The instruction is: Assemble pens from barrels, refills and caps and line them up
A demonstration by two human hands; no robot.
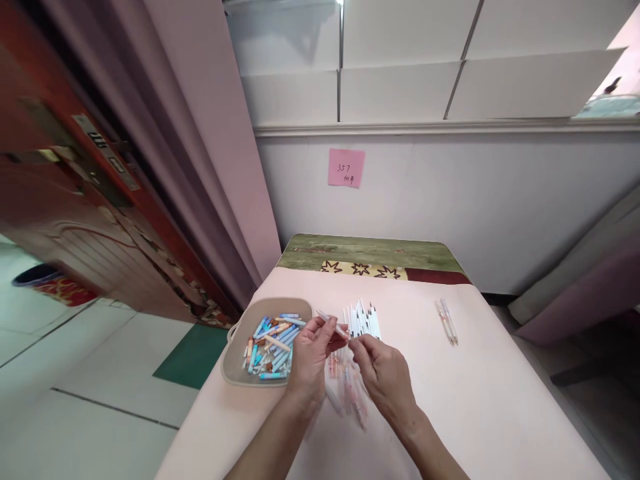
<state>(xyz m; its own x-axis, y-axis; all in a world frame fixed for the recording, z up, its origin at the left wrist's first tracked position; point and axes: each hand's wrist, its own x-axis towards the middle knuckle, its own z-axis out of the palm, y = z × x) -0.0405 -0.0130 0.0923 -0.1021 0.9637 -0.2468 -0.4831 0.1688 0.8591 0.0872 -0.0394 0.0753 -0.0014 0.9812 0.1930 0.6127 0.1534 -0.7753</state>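
My left hand (315, 350) is closed on a pale pen barrel (334, 324), which slants down toward the right. Its lower end meets the pinched fingers of my right hand (381, 370); whatever small part they hold is too small to make out. Beyond the hands lies a row of white refills (364, 320) with dark tips. Below and between the hands are several clear and pinkish pen parts (354, 400), partly blurred. To the left, a beige bin (231, 363) holds blue, orange and brown pen pieces.
Two pens (447, 322) lie side by side at the right of the pink-covered table (480, 400). A green patterned board edge (370, 248) shows at the back, against the wall. A red door (100, 220) stands at the left.
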